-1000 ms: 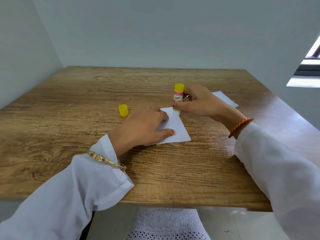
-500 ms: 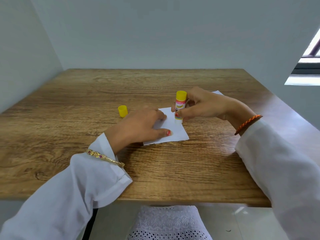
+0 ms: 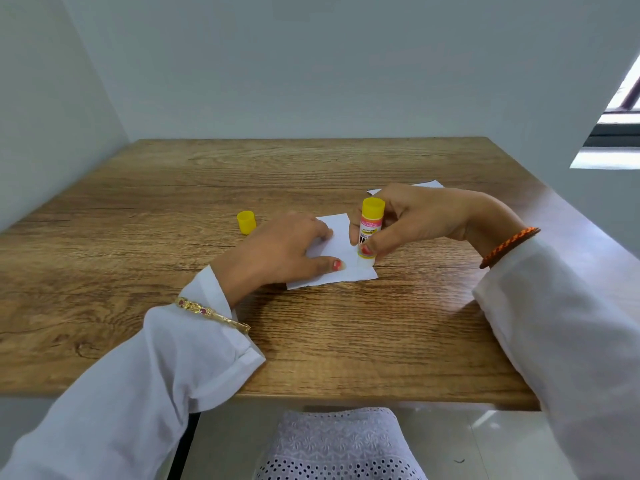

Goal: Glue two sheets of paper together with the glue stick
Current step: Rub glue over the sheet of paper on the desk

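Note:
A small white sheet of paper [image 3: 337,237] lies on the wooden table [image 3: 138,220]. My left hand [image 3: 277,251] presses flat on its left part, fingers spread. My right hand [image 3: 415,220] grips a yellow glue stick [image 3: 370,223] upright, its lower end touching the sheet near the right front corner. A second white sheet [image 3: 427,184] lies behind my right hand, mostly hidden by it. The glue stick's yellow cap [image 3: 246,222] stands on the table, left of the sheet.
Walls close the table at the back and left. The table's front edge [image 3: 346,400] runs just before my lap. A window sill [image 3: 609,157] shows at the right.
My right hand has drawn the glue stick down the sheet from its far edge toward the near right corner. My left hand has stayed on the paper.

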